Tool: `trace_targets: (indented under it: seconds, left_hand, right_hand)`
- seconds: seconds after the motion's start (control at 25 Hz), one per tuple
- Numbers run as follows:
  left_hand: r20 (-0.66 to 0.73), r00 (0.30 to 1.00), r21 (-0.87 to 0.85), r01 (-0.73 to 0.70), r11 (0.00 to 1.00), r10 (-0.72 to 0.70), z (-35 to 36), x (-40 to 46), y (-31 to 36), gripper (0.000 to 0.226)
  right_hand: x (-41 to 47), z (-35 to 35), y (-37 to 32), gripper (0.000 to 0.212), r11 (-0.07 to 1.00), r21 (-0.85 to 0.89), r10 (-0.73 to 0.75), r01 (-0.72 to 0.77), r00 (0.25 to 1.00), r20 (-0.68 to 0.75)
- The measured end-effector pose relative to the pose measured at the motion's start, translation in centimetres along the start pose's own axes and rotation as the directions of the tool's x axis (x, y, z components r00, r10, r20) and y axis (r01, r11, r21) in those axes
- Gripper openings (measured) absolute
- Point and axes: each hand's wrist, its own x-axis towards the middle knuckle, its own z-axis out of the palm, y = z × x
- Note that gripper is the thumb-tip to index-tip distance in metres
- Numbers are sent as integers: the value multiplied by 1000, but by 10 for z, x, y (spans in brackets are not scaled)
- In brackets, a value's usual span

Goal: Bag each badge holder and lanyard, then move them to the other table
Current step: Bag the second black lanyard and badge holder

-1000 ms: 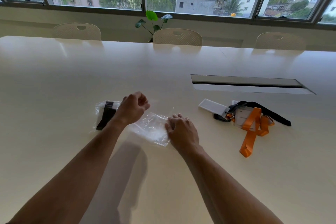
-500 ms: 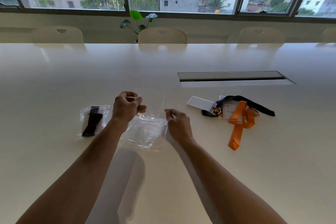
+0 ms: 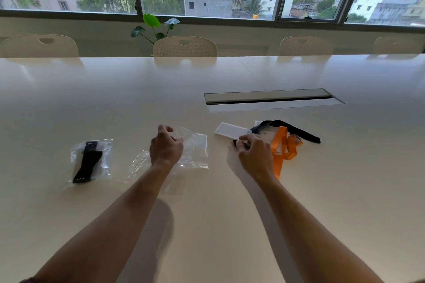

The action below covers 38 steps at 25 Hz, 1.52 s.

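Note:
My left hand (image 3: 166, 147) pinches the top edge of an empty clear plastic bag (image 3: 195, 149) and holds it partly lifted off the table. More clear bags (image 3: 138, 165) lie flat under my left wrist. My right hand (image 3: 254, 156) rests at the near end of a white badge holder (image 3: 230, 130), its fingers closing on the black clip there. Behind it lie a black lanyard (image 3: 303, 132) and an orange lanyard (image 3: 281, 145) over another badge holder. At the left lies a sealed bag holding a black lanyard (image 3: 89, 161).
The long pale table (image 3: 345, 190) has a recessed cable slot (image 3: 271, 100) behind the lanyards. Several white chairs (image 3: 185, 46) line the far edge, with a green plant (image 3: 154, 26) and windows behind them.
My right hand let go of the clear bag and moved right to the white badge holder. My left hand kept the bag and raised its top edge.

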Motion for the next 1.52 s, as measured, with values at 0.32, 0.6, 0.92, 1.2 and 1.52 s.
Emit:
trace_targets:
  seconds: [0.32, 0.6, 0.92, 1.2, 1.52]
  left_hand:
    - [66, 992, 391, -127, 912, 110, 13, -8, -16, 30]
    - [118, 980, 485, -198, 852, 161, 10, -14, -10, 28]
    - [161, 822, 135, -566, 813, 546, 2, -16, 36, 66]
    - [212, 821, -317, -455, 832, 530, -1, -24, 78, 22]
    - [302, 799, -765, -123, 633, 520, -26, -34, 85, 30]
  right_hand:
    - [25, -9, 10, 38, 949, -274, 141, -153, 988, -61]
    - [36, -12, 6, 18, 949, -261, 181, -178, 983, -11]
    - [55, -39, -43, 21, 989, 59, -137, 136, 990, 15]
    - [61, -74, -88, 19, 940, 198, -305, 276, 943, 133]
    - [71, -90, -116, 18, 925, 280, -281, 256, 959, 50]
